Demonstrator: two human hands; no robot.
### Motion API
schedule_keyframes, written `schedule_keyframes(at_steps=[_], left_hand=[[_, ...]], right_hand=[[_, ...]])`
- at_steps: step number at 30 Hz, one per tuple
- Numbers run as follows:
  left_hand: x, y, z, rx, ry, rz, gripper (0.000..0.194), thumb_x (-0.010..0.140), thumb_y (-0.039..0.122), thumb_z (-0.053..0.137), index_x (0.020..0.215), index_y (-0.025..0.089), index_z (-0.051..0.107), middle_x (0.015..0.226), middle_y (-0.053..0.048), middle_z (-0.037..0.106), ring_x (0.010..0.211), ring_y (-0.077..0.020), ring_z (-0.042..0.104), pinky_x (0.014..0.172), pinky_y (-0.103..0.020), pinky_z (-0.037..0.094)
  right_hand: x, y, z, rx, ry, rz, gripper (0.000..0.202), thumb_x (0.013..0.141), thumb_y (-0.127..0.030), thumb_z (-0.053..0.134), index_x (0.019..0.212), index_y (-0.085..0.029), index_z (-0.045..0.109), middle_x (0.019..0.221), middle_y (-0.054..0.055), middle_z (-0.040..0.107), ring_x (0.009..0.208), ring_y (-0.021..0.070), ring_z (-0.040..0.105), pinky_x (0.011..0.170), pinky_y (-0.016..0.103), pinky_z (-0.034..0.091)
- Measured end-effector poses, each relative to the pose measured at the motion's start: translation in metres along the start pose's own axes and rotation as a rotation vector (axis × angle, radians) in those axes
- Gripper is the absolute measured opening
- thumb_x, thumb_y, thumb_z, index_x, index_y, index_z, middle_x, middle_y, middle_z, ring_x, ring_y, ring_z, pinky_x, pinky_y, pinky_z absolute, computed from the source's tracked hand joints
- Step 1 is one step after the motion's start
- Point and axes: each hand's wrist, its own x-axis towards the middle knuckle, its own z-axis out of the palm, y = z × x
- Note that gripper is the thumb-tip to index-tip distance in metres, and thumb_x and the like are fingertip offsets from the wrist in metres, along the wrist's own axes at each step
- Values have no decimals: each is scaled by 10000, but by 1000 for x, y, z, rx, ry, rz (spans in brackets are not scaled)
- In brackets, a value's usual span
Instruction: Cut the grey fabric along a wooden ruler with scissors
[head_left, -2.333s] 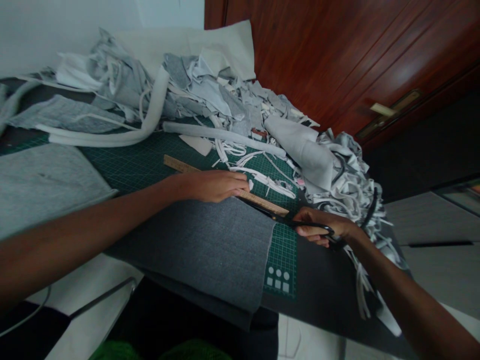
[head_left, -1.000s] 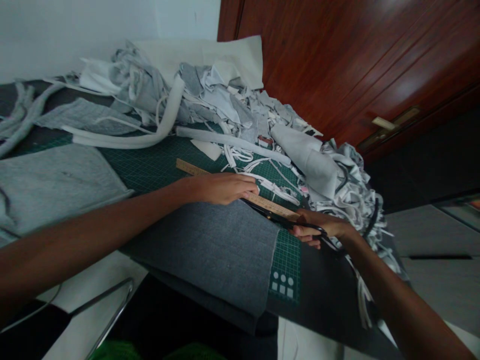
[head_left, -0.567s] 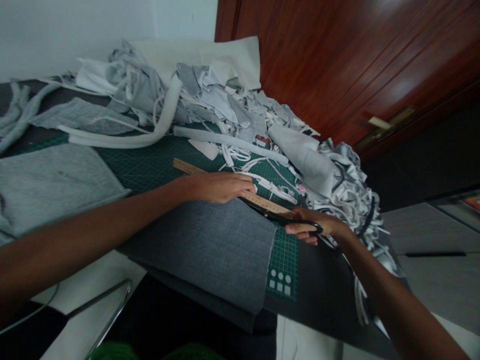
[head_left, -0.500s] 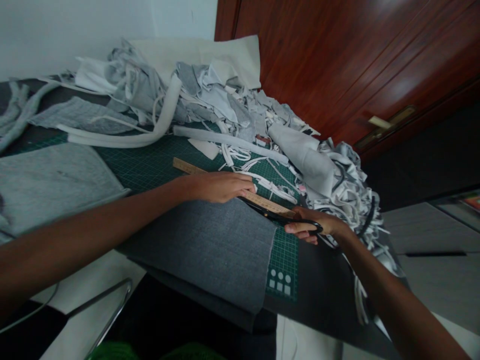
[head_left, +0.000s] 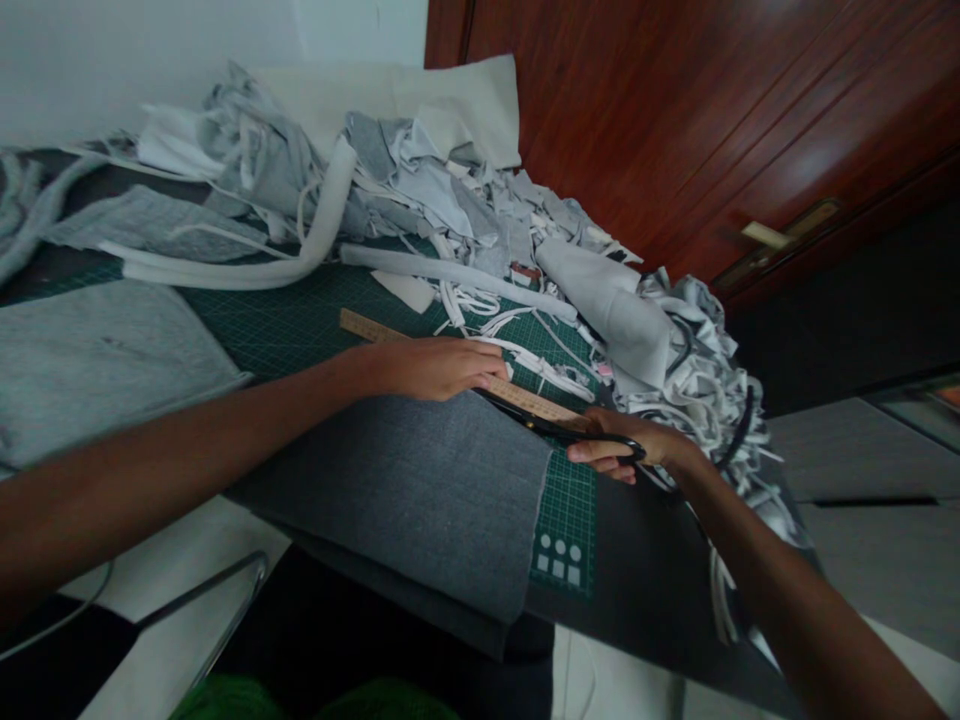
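- Evidently, the left hand [head_left: 450, 368] rests palm-down with its fingers bunched over the wooden ruler [head_left: 536, 403]; whether its grip pinches anything beneath them, I cannot tell.
- The right hand [head_left: 619, 445] has a closed grip around the black handles of the scissors [head_left: 530, 424], whose slim dark blades lie along the ruler's near edge, at the top edge of the dark grey cloth [head_left: 412, 500].
- That cloth looks matte and finely textured, its right edge slightly wavy; it spreads over the green gridded cutting mat [head_left: 574, 500] and hangs past the near edge of the black tabletop [head_left: 637, 560].
- To the left lies a flat, heathered light grey cloth [head_left: 97, 360].
- Beyond the ruler are thin white strips [head_left: 551, 372] and a long, soft, rounded pale tube [head_left: 457, 272].
- Crumpled grey and white scraps [head_left: 697, 390] heap along the far and right sides, near a glossy reddish wooden door [head_left: 637, 100].
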Motion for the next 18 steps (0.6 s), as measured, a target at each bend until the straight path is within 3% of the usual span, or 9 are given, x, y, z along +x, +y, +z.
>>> schedule_keyframes(at_steps=[9, 14, 18], left_hand=[[1, 3, -2, -7, -5, -12, 272, 1076, 265, 431, 1113, 183, 688, 1099, -109, 688, 1090, -227, 636, 1013, -311, 467], [0, 2, -1, 7, -9, -14, 276, 1078, 270, 427, 1120, 189, 688, 1121, -112, 690, 1104, -227, 635, 1021, -313, 464], [0, 2, -1, 2, -9, -20, 280, 1081, 266, 422, 1130, 191, 688, 1120, -107, 692, 1107, -221, 640, 1020, -307, 465]], right_hand=[[0, -3, 1, 11, -8, 8, 518, 864, -638, 786, 884, -183, 538, 498, -132, 438, 352, 37, 384, 337, 151, 382], [0, -3, 1, -2, -12, 16, 550, 855, -653, 784, 775, -201, 480, 498, -121, 435, 360, 33, 390, 340, 149, 368], [0, -3, 0, 13, -4, 24, 544, 843, -652, 796, 815, -200, 496, 499, -126, 435, 359, 38, 382, 344, 158, 366]])
